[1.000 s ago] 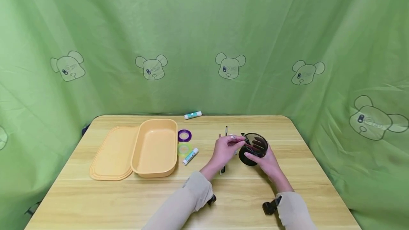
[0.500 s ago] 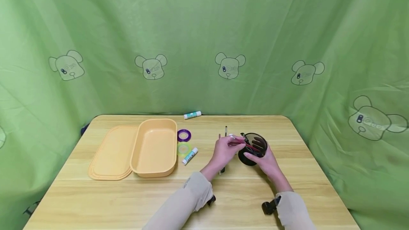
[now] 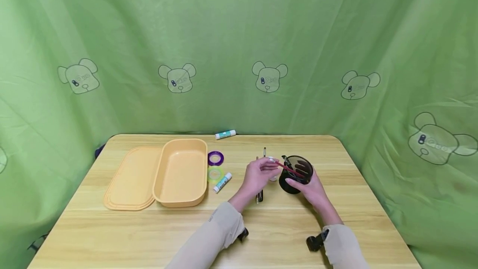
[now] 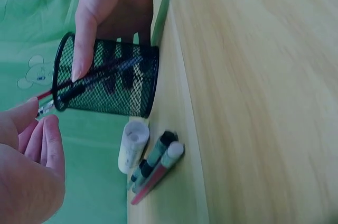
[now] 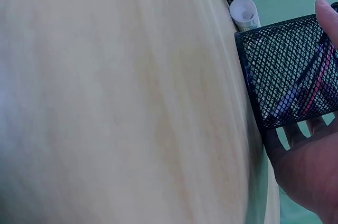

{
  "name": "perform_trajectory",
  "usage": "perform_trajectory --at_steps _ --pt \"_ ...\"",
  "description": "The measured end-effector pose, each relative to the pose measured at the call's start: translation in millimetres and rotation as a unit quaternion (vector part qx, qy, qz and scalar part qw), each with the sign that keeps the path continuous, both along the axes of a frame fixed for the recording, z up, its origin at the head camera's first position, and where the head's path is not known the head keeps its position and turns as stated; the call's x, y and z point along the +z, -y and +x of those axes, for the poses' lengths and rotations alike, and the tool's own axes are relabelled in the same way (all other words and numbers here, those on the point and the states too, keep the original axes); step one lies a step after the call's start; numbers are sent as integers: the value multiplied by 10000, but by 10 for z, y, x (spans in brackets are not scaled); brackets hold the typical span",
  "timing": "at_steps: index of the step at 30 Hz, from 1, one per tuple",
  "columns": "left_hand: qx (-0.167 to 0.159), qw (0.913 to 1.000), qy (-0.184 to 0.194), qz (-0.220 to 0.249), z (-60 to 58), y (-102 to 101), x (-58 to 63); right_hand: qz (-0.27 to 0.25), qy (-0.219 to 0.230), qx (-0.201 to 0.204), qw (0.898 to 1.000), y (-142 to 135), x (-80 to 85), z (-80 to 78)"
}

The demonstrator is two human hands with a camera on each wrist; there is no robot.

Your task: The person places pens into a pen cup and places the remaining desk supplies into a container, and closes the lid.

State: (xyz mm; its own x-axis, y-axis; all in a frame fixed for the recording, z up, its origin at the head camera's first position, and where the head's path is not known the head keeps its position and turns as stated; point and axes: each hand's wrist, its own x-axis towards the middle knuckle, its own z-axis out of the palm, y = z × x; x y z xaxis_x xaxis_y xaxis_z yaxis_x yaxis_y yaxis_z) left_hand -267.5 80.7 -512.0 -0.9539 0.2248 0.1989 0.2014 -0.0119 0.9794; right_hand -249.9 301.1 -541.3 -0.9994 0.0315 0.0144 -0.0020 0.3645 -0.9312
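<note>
My right hand (image 3: pixel 316 193) grips a black mesh pen cup (image 3: pixel 286 186) from the right, thumb near its rim, and holds it tilted. Inside the cup lean a red pencil (image 3: pixel 286 167) and a black pen (image 4: pixel 71 94), both also visible through the mesh. At the pencil's outer end is my left hand (image 3: pixel 257 176); its thumb and fingers stand apart, the thumb tip right by the pencil. Below the left hand, a black marker (image 3: pixel 260 196) and a red pencil with a white end (image 4: pixel 158 171) lie beside a short white cylinder (image 4: pixel 133 142).
A peach plastic box (image 3: pixel 161 177) stands open at the left, its lid (image 3: pixel 130 182) flat beside it. Purple tape (image 3: pixel 215 152) and green tape (image 3: pixel 210 174) rolls lie right of the box. One glue stick (image 3: pixel 223 182) is near them, another glue stick (image 3: pixel 225 135) at the back edge.
My left hand has drawn back slightly to the left and its fingers have loosened from the red pencil, which stays leaning in the cup. The right hand and cup hold their place.
</note>
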Motion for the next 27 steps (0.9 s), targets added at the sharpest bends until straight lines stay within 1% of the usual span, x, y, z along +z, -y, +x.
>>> perform_trajectory --at_steps 2,6,12,15,18,21,27 --pt "80 10000 -7 11 -17 52 -24 48 19 6 10000 -1 -3 -3" --pt "323 9994 60 -118 -45 166 -68 73 51 0 10000 -13 -15 -12" --pt "689 9963 452 -234 -59 317 -124 -37 1 24 10000 -29 -28 -17" --pt "746 9938 776 -260 -44 370 -152 -74 -5 24 10000 -31 -35 -16" --pt "731 9909 1096 -278 -21 400 -180 -81 -3 32 10000 -31 -41 -15" --pt "746 9875 1340 -368 0 411 -210 -65 3 34 10000 -27 -39 -11" --pt "851 9815 1532 -769 25 380 -255 -5 7 25 10000 -16 -19 -3"
